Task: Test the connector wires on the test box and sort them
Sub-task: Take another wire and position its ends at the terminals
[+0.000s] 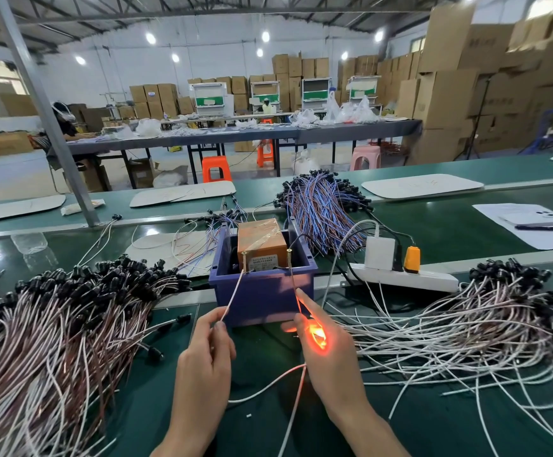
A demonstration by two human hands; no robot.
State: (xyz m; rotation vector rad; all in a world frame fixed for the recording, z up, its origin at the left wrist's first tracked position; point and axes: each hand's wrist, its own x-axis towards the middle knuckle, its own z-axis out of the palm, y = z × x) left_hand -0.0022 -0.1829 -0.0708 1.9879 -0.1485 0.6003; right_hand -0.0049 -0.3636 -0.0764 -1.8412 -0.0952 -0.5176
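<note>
Wire under test: its white lead [233, 296] reaches the left brass pin [244, 260] and its lamp [317, 334] glows orange.
Left hand [202, 354]: the fingers pinch the white lead.
Right hand [329, 354]: the fingers curl round the lamp, with the index finger straight.
Test box [262, 295]: blue, on the green worktop [433, 232], just beyond both hands.
Around: left bundle [54, 324], right bundle [466, 324], blue-red bundle [321, 206] behind the box.

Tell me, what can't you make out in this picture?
All in the head view:
1. Test box label: print too small to read.
2. Glowing connector: shape lost in orange glare and under the fingers of the right hand.
3. Left wire pile: cut off by the picture's left and bottom edges.
</note>
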